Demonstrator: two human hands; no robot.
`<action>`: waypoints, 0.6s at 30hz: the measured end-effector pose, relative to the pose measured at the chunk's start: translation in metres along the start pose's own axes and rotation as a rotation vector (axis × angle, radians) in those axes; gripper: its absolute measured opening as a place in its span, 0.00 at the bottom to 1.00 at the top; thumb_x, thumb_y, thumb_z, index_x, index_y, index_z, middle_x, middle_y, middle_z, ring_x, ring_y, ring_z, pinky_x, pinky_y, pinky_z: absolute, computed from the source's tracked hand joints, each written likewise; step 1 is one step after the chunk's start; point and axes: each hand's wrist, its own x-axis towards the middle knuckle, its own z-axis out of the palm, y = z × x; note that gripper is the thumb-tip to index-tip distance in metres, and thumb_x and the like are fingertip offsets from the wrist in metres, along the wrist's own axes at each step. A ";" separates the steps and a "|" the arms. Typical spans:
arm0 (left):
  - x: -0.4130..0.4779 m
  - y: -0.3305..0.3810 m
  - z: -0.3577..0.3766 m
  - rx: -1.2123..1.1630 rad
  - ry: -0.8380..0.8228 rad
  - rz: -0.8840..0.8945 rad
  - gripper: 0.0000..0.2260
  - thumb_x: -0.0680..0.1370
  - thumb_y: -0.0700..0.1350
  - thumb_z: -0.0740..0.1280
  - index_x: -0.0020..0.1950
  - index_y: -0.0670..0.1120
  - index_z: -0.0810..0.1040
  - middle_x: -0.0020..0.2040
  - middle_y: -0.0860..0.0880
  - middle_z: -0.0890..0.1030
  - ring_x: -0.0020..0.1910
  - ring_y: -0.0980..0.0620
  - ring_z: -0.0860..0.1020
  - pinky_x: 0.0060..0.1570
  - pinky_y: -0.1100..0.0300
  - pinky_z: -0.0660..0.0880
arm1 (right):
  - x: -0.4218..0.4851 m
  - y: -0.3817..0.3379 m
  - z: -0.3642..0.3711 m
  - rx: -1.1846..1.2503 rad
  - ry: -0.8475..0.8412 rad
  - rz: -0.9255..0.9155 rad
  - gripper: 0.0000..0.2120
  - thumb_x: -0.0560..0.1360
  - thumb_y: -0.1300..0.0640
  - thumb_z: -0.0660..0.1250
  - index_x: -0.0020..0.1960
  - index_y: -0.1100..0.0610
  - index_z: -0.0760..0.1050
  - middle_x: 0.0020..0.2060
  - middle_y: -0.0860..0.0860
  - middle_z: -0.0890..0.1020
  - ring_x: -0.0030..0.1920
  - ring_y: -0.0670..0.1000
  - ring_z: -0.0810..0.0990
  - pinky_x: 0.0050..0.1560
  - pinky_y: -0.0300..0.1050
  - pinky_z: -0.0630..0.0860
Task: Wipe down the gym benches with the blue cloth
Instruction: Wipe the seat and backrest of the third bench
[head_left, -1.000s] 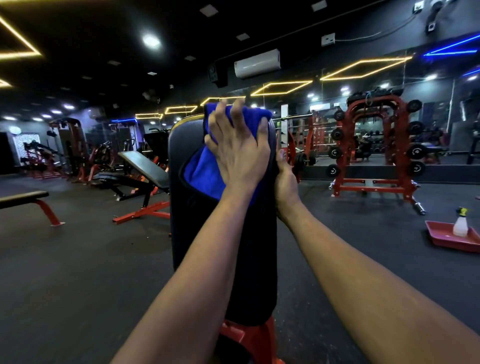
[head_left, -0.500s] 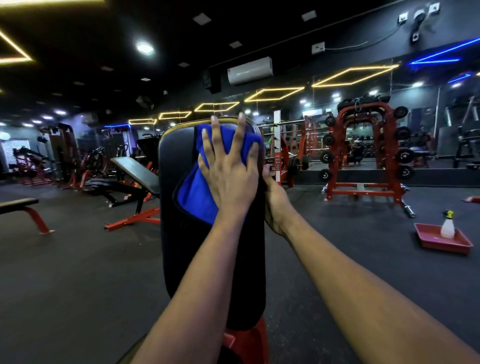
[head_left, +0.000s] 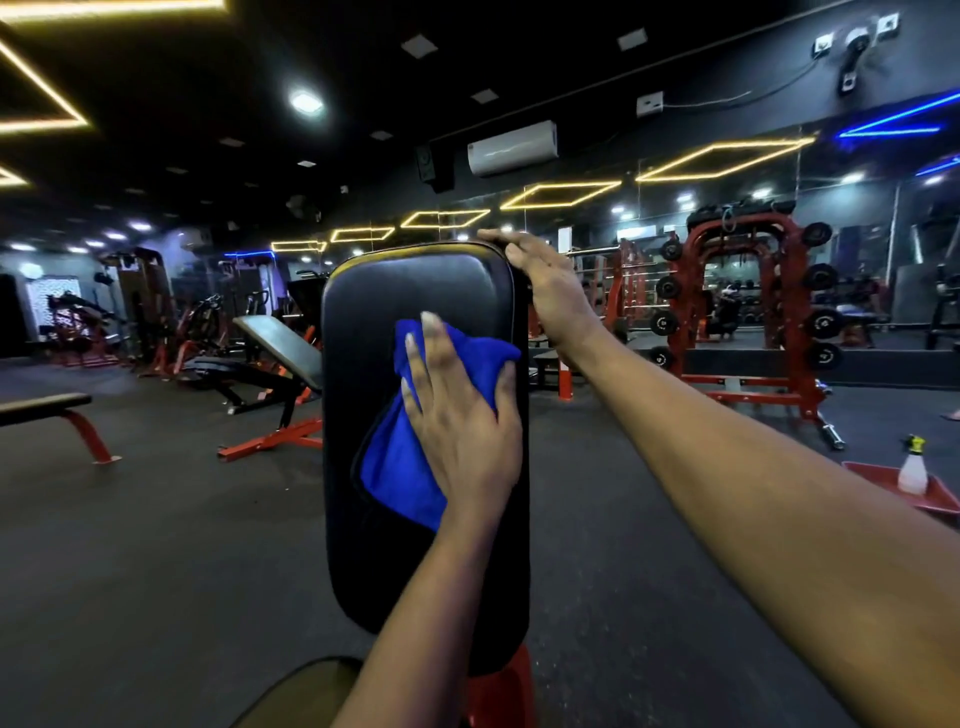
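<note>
The upright bench pad (head_left: 415, 291), glossy black vinyl with rounded corners, stands centre. A soft, crumpled blue cloth (head_left: 395, 467) lies against the pad's face at mid-height. The left hand (head_left: 462, 426) presses it with straight, spread fingers. The right hand (head_left: 550, 291) curls round the pad's top right corner, grasping it.

Left hand (head_left: 462, 431), right hand (head_left: 550, 291) — forearms (head_left: 727, 493) apparently bare
</note>
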 end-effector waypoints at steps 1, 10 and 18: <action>0.016 0.004 0.000 0.007 -0.001 0.002 0.34 0.81 0.59 0.57 0.81 0.48 0.45 0.81 0.52 0.48 0.79 0.53 0.43 0.77 0.47 0.48 | 0.000 0.002 -0.002 0.017 -0.011 -0.005 0.16 0.84 0.57 0.54 0.64 0.54 0.77 0.56 0.45 0.81 0.57 0.44 0.80 0.57 0.42 0.75; -0.018 -0.006 -0.001 0.069 0.000 0.121 0.31 0.81 0.52 0.60 0.81 0.50 0.52 0.81 0.55 0.52 0.80 0.54 0.45 0.77 0.46 0.51 | -0.001 0.003 -0.005 0.094 -0.013 -0.008 0.17 0.84 0.59 0.54 0.66 0.57 0.77 0.52 0.44 0.83 0.52 0.44 0.81 0.58 0.45 0.78; 0.051 0.019 -0.004 0.070 -0.006 0.066 0.29 0.82 0.56 0.55 0.81 0.49 0.50 0.81 0.53 0.50 0.80 0.52 0.45 0.77 0.48 0.47 | -0.006 0.008 0.006 0.185 0.052 -0.037 0.16 0.84 0.60 0.54 0.65 0.59 0.77 0.58 0.48 0.82 0.59 0.47 0.81 0.59 0.40 0.76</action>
